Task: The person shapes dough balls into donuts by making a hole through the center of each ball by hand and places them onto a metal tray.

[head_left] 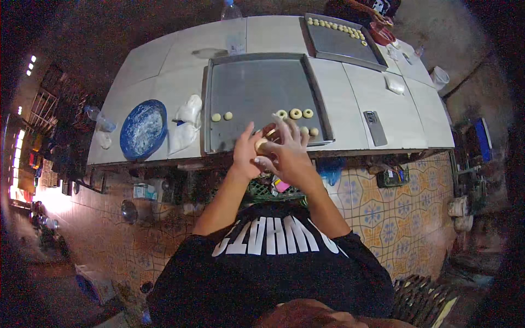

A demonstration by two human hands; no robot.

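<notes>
My left hand (246,153) and my right hand (287,150) meet around a small dough piece (261,145) at the near edge of a metal tray (257,82). My right fingers, pale with flour, arch over it. On the tray, two dough balls (222,117) lie at the left. Several dough rings (296,113) line the right, with more dough balls (314,132) below them, partly hidden by my right hand.
Left on the white tiled table (361,126) are a floury blue basin (130,131), white bags (186,126) and a bottle (235,38). Right are a phone (374,128), a white packet (395,84), and a second tray (344,52) of dough near another person's hand (383,21) and red bowl (383,35).
</notes>
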